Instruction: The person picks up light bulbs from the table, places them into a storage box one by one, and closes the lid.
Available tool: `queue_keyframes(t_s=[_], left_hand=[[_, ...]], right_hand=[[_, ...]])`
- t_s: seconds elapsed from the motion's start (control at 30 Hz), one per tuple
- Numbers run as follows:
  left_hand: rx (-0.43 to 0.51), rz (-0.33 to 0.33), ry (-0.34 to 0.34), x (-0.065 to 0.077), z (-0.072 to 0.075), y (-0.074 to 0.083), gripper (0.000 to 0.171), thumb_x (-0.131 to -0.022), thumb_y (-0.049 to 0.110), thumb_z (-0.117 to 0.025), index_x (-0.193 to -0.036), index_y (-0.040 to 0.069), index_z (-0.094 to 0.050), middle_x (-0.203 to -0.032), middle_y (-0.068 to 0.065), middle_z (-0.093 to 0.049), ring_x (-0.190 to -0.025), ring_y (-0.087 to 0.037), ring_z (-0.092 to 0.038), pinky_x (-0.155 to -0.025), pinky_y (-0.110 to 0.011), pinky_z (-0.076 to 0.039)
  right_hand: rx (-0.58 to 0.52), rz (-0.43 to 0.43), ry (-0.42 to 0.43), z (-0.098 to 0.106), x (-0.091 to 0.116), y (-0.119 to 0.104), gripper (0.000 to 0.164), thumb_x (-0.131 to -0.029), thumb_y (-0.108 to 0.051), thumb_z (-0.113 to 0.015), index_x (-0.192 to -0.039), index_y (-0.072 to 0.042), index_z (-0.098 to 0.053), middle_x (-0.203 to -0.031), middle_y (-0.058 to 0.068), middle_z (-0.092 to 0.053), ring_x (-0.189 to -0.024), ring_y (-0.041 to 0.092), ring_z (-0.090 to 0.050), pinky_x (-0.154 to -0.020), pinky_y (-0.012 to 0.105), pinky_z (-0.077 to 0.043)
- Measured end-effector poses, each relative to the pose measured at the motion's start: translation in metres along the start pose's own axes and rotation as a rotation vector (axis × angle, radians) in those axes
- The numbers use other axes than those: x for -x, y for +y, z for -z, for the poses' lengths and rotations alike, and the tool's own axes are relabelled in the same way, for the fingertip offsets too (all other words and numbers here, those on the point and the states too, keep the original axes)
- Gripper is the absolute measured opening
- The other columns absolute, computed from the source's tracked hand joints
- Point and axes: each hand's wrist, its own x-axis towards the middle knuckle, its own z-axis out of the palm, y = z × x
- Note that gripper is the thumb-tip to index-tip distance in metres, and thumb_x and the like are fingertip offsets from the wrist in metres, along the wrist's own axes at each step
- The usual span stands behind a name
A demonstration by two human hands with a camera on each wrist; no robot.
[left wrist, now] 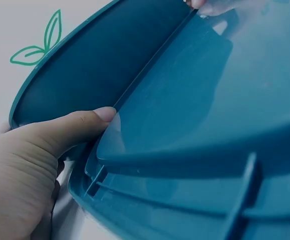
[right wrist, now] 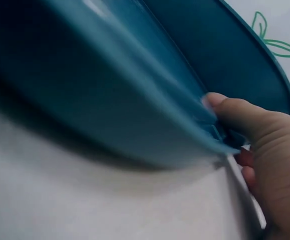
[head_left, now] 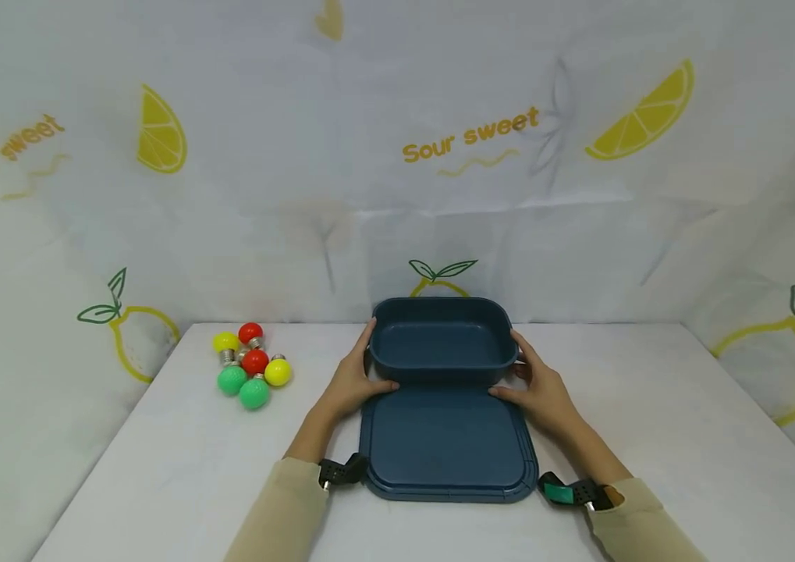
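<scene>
A dark blue plastic box (head_left: pixel 443 345), open at the top, stands near the back of the table, tilted a little towards me. Its matching lid (head_left: pixel 449 449) lies flat in front of it, close against its lower edge. My left hand (head_left: pixel 351 382) grips the box's left end, thumb at the front and fingers along the side. At the opposite end my right hand (head_left: pixel 541 393) holds it the same way. In the left wrist view the left thumb (left wrist: pixel 82 125) lies where box and lid meet. The right wrist view shows the right thumb (right wrist: pixel 235 112) there too; some fingers are hidden.
On the table's left lie several light bulbs with metal screw bases, among them a red bulb (head_left: pixel 254 361), a yellow bulb (head_left: pixel 278 372) and a green bulb (head_left: pixel 253 393). A white printed sheet (head_left: pixel 264 250) hangs right behind the white table (head_left: pixel 622 390).
</scene>
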Motion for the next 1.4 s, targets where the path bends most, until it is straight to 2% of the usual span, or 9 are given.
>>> queue_keyframes(t_s=[0.2, 0.43, 0.57, 0.7, 0.83, 1.0, 1.17, 1.3, 1.4], left_hand=[[-0.049, -0.023, 0.041, 0.006, -0.001, -0.007, 0.117, -0.067, 0.035, -0.087, -0.153, 0.04, -0.008, -0.157, 0.006, -0.026, -0.143, -0.019, -0.03, -0.116, -0.047, -0.028], [-0.087, 0.002, 0.089, 0.01, 0.001, -0.01, 0.117, -0.067, 0.04, -0.086, -0.152, 0.04, -0.007, -0.157, 0.01, -0.024, -0.144, -0.017, -0.029, -0.116, -0.044, -0.028], [-0.103, -0.003, 0.086, 0.004, 0.002, -0.011, 0.118, -0.068, 0.043, -0.085, -0.154, 0.035, -0.005, -0.158, 0.006, -0.023, -0.144, -0.02, -0.03, -0.115, -0.045, -0.029], [-0.102, 0.024, 0.076, 0.007, 0.001, -0.012, 0.118, -0.069, 0.05, -0.082, -0.155, 0.032, -0.003, -0.156, -0.001, -0.03, -0.143, -0.022, -0.032, -0.115, -0.047, -0.03], [-0.067, 0.05, 0.108, 0.015, 0.0, -0.004, 0.107, -0.074, 0.056, -0.075, -0.154, 0.033, -0.008, -0.152, -0.002, -0.038, -0.141, -0.022, -0.036, -0.113, -0.05, -0.032], [-0.06, 0.01, 0.187, 0.017, 0.009, 0.021, 0.093, -0.079, 0.058, -0.069, -0.153, 0.03, -0.02, -0.15, 0.003, -0.041, -0.139, -0.02, -0.039, -0.111, -0.054, -0.034], [-0.188, -0.021, 0.246, 0.021, 0.027, 0.027, 0.095, -0.077, 0.058, -0.071, -0.152, 0.031, -0.02, -0.15, 0.003, -0.042, -0.138, -0.02, -0.04, -0.108, -0.053, -0.038], [-0.369, -0.043, 0.338, 0.03, 0.047, 0.013, 0.099, -0.075, 0.052, -0.076, -0.153, 0.03, -0.02, -0.148, 0.0, -0.045, -0.134, -0.024, -0.045, -0.104, -0.051, -0.043], [-0.449, -0.038, 0.39, 0.036, 0.063, 0.001, 0.098, -0.073, 0.048, -0.079, -0.152, 0.027, -0.024, -0.148, -0.003, -0.045, -0.132, -0.026, -0.047, -0.102, -0.05, -0.045]], right_hand=[[0.062, 0.018, 0.009, -0.006, -0.002, 0.003, 0.102, -0.076, -0.037, -0.08, -0.154, -0.028, -0.015, -0.134, 0.02, -0.055, -0.108, 0.035, -0.064, -0.092, 0.057, -0.046], [0.094, 0.093, -0.009, -0.012, -0.001, 0.0, 0.099, -0.083, -0.037, -0.074, -0.155, -0.024, -0.008, -0.125, 0.017, -0.06, -0.106, 0.035, -0.062, -0.086, 0.055, -0.048], [0.094, 0.106, 0.011, -0.01, -0.004, 0.001, 0.098, -0.085, -0.034, -0.072, -0.155, -0.026, -0.004, -0.126, 0.019, -0.06, -0.108, 0.038, -0.061, -0.089, 0.059, -0.046], [0.086, 0.085, 0.019, -0.011, -0.003, 0.004, 0.098, -0.085, -0.034, -0.071, -0.155, -0.029, -0.003, -0.128, 0.02, -0.06, -0.107, 0.038, -0.061, -0.088, 0.058, -0.047], [0.066, 0.053, -0.005, -0.009, 0.003, 0.005, 0.095, -0.086, -0.039, -0.07, -0.155, -0.029, -0.006, -0.132, 0.018, -0.056, -0.11, 0.036, -0.06, -0.089, 0.057, -0.047], [0.055, 0.03, 0.004, -0.003, 0.007, 0.004, 0.093, -0.086, -0.041, -0.069, -0.155, -0.03, -0.007, -0.137, 0.018, -0.052, -0.113, 0.037, -0.058, -0.091, 0.059, -0.045], [0.062, 0.015, 0.015, 0.0, 0.007, 0.006, 0.091, -0.087, -0.039, -0.068, -0.155, -0.031, -0.007, -0.134, 0.02, -0.054, -0.113, 0.038, -0.058, -0.091, 0.06, -0.045], [0.051, 0.013, 0.012, -0.001, 0.006, 0.007, 0.09, -0.088, -0.04, -0.067, -0.155, -0.032, -0.008, -0.132, 0.021, -0.055, -0.113, 0.039, -0.059, -0.092, 0.06, -0.045], [0.04, 0.018, 0.017, -0.004, 0.003, 0.007, 0.09, -0.087, -0.04, -0.068, -0.154, -0.032, -0.009, -0.132, 0.021, -0.055, -0.112, 0.038, -0.06, -0.091, 0.059, -0.046]])
